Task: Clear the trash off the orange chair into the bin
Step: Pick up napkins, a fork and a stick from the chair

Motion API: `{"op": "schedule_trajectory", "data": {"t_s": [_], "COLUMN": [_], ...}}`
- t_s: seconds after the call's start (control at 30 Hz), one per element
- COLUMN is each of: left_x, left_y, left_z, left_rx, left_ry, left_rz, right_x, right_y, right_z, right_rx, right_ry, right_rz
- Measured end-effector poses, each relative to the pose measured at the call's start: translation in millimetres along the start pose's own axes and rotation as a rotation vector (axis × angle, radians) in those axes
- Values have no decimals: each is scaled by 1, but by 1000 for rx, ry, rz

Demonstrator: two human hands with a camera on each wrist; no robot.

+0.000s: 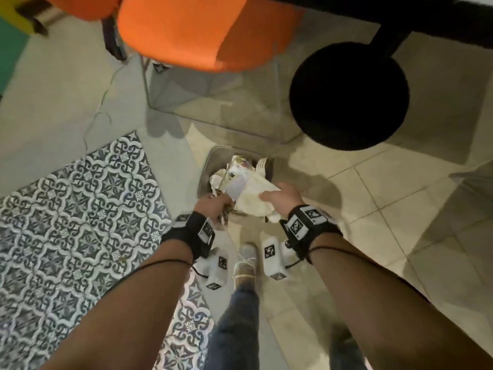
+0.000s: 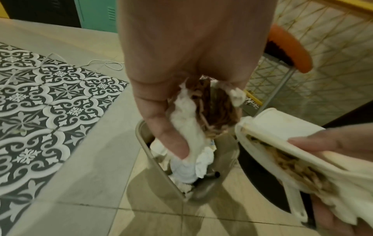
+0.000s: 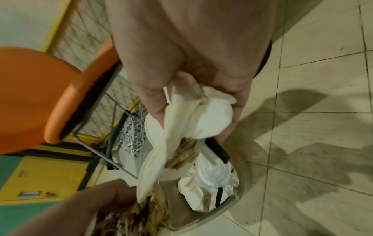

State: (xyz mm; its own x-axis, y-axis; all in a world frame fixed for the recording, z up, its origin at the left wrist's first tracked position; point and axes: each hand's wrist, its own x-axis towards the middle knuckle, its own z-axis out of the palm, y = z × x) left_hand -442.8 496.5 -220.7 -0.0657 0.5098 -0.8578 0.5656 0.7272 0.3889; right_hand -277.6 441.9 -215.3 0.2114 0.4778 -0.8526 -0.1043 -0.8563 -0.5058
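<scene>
While both hands are hanging right over the bin [image 1: 206,166], the left hand [image 1: 213,206] is gripping a stained wad [image 2: 210,111] and the right hand [image 1: 282,196] a crushed box [image 1: 253,194].

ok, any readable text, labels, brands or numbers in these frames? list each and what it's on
No readable words, brands or numbers in any view.
Wristband tags: black-and-white square marker patterns, no letters or digits.
Yellow cabinet: two small label plates, too blurred to read.
Trash in the left hand and right hand, and in the bin: no print visible.
</scene>
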Motion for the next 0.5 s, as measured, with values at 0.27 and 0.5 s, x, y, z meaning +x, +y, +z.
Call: {"op": "schedule_trajectory", "data": {"t_s": [0.27, 0.5], "left_x": [71, 95], "left_y": [27, 51], "left_z": [-20, -11], "left_rx": [24, 105], "left_ry": [-81, -187], "left_rz": [-93, -125], "right_x": [60, 69], "right_y": [-31, -33], "right_z": [58, 66], "right_rx": [-220, -153], "right_ry": [4, -95], "right_rz": [106, 70]}}
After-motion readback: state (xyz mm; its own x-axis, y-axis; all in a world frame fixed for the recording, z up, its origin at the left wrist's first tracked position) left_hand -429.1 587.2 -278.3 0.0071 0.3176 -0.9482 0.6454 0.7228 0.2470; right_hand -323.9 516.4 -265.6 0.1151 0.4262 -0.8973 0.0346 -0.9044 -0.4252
